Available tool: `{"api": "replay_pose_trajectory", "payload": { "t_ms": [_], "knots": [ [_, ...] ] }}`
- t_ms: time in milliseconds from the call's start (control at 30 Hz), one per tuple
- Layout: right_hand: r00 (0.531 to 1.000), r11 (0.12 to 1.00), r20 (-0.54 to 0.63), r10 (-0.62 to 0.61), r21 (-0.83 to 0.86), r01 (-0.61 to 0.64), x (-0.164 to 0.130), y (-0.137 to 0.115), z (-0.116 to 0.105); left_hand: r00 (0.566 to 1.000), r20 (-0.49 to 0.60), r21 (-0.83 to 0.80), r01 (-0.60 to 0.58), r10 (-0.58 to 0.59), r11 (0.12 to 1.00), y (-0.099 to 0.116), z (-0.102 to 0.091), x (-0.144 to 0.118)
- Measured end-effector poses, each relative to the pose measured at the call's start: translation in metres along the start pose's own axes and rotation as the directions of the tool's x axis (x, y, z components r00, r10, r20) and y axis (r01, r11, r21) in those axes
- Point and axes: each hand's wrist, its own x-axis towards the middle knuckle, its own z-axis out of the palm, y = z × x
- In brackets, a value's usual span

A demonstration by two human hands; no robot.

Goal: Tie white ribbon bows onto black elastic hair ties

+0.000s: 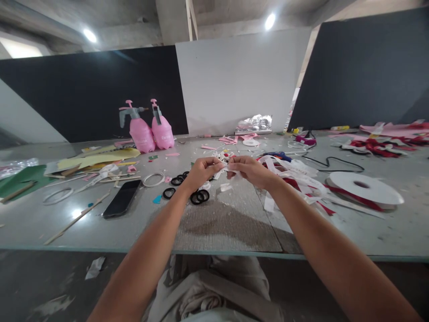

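Observation:
Both of my arms reach out over a grey worktable [234, 228]. My left hand [201, 172] and my right hand [251, 171] meet above the table's middle, each pinching one end of a short piece of white ribbon [228, 169] held between them. More white ribbon [295, 172] lies in a loose tangle just right of my right hand, mixed with red ribbon [321, 206]. Several small black rings [199, 196] lie on the table under my left hand.
A large white ribbon spool [363, 188] lies at right, a black phone [121, 198] at left with wooden sticks [75, 219] and white rings [153, 180]. Two pink spray bottles [150, 129] stand at the back. Yellow and green paper [97, 158] covers the left; red and pink scraps [382, 145] the far right.

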Motion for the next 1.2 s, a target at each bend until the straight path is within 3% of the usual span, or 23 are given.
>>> {"api": "replay_pose_trajectory", "payload": {
  "t_ms": [167, 300, 533, 633, 700, 867, 967, 1200],
  "knots": [
    [0.997, 0.987, -0.072, -0.004, -0.16, -0.008, -0.002, -0.006, -0.006, 0.999, 0.022, 0.15, 0.034, -0.037, 0.988, 0.004, -0.002, -0.003],
    [0.992, 0.943, -0.093, -0.082, -0.329, 0.047, -0.002, -0.006, -0.012, 0.998, 0.028, 0.166, 0.053, -0.058, 0.985, 0.006, -0.005, -0.003],
    [0.968, 0.834, -0.167, -0.186, -0.548, 0.065, -0.002, -0.003, -0.025, 0.988, -0.149, 0.174, 0.053, -0.027, 0.983, 0.004, -0.011, 0.002],
    [0.96, 0.789, -0.168, -0.223, -0.61, 0.077, -0.003, -0.004, -0.028, 0.984, -0.176, 0.161, 0.052, -0.024, 0.986, 0.002, -0.012, 0.003],
    [0.969, 0.795, -0.137, -0.208, -0.601, 0.085, -0.002, -0.002, -0.027, 0.989, -0.143, 0.162, 0.046, -0.023, 0.986, 0.0, -0.01, 0.003],
    [0.994, 0.91, -0.083, -0.074, -0.413, 0.034, 0.005, 0.008, -0.015, 0.999, -0.051, 0.214, 0.016, -0.005, 0.977, -0.003, -0.005, 0.002],
    [0.999, 0.906, -0.041, -0.029, -0.423, 0.009, 0.005, 0.009, -0.011, 0.999, -0.017, 0.227, -0.026, 0.031, 0.973, -0.003, -0.004, 0.002],
    [0.999, 0.943, -0.01, -0.035, -0.331, 0.029, -0.002, -0.001, -0.012, 0.999, -0.015, -0.026, 0.043, -0.043, 0.999, -0.008, -0.007, 0.003]
  ]
}}
